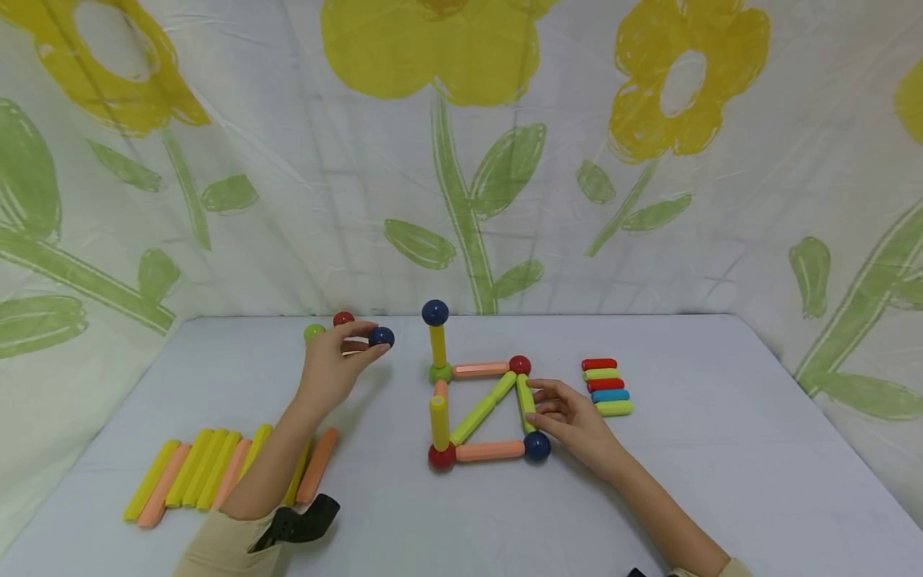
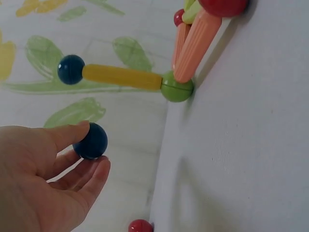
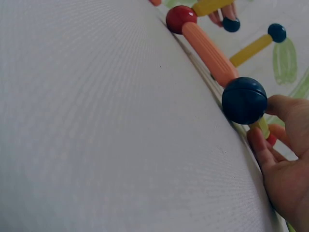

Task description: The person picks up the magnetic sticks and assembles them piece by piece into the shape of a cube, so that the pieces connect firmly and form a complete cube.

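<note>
My left hand [image 1: 328, 370] pinches a dark blue ball [image 1: 381, 337] between thumb and fingertips, raised above the table. Right of it stands a frame of magnetic rods and balls. At its back left corner a yellow rod [image 1: 437, 346] rises from a green ball [image 1: 441, 373], topped by another blue ball [image 1: 435, 312]. A second upright yellow rod [image 1: 439, 422] stands on the front left red ball [image 1: 442, 456], its top bare. My right hand [image 1: 577, 425] holds the frame's right-side green rod [image 1: 527, 403], close to the front right blue ball [image 3: 245, 100].
Yellow and orange rods [image 1: 183, 473] lie in a row at the left, partly behind my left forearm. A red ball [image 1: 343, 318] and a green ball [image 1: 313, 332] sit beyond my left hand. Several short coloured rods [image 1: 606, 385] lie at the right. A flowered cloth [image 1: 303, 200] hangs behind.
</note>
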Tool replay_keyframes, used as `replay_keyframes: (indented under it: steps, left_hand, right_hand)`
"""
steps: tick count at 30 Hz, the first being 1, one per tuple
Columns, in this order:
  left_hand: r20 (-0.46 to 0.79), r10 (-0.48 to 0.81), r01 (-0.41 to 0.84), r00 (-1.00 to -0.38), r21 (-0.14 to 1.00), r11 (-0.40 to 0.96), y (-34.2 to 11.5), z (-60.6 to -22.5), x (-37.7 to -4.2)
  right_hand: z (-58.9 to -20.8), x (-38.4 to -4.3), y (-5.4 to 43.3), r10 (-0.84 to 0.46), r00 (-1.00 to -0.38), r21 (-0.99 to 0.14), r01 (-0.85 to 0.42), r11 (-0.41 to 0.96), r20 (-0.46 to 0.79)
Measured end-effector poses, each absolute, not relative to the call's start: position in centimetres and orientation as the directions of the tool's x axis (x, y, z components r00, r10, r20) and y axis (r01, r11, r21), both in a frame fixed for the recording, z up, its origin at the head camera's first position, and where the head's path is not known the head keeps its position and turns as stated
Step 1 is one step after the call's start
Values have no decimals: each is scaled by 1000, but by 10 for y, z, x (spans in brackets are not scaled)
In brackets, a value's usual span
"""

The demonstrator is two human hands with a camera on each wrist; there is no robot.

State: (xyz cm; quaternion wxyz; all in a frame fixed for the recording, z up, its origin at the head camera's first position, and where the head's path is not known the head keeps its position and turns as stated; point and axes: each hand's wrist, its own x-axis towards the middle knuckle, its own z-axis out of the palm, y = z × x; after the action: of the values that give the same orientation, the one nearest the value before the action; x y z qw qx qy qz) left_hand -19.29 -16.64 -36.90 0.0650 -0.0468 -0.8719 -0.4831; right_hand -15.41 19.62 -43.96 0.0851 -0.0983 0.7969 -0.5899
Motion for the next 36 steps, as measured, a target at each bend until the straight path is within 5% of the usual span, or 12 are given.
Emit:
replay_keyframes:
  steps: [18, 36]
  left_hand:
    - [194, 200, 249, -960, 921, 299, -137, -344, -126]
    - [226, 292, 300, -929, 923, 240, -121, -341, -112]
  right_hand:
    - [-441, -154, 197, -259, -966, -958, -59, 282, -16]
    - [-440, -153, 197, -265, -964, -956, -67, 286, -12]
